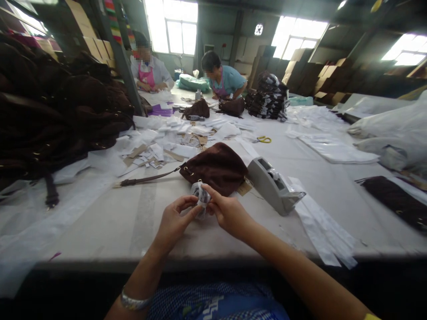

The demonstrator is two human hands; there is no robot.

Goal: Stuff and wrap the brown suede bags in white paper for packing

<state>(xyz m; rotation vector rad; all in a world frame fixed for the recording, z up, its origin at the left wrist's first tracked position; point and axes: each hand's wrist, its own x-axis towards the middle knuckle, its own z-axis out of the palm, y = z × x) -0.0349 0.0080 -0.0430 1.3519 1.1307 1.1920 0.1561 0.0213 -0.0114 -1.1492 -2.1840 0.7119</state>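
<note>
Both my hands meet at a small bundle in clear plastic wrap (201,195), just in front of a dark brown handbag (216,168). My left hand (178,218) pinches the bundle from the left, thumb and fingers closed on it. From the right, my right hand (228,213) grips its top and side. What is inside the wrap is dark and hard to make out. The bag lies on the table with its strap (143,180) stretched to the left and a tan tag (245,187) at its right end. Right of the bag stands a grey tape dispenser (275,186).
Brown bags are heaped at left (66,102). White paper and card scraps (156,153) lie beyond the bag, with yellow-handled scissors (263,139). White strips (325,226) and plastic sheets (336,146) are at right. Two people work across the table beside stacked wrapped bags (268,98).
</note>
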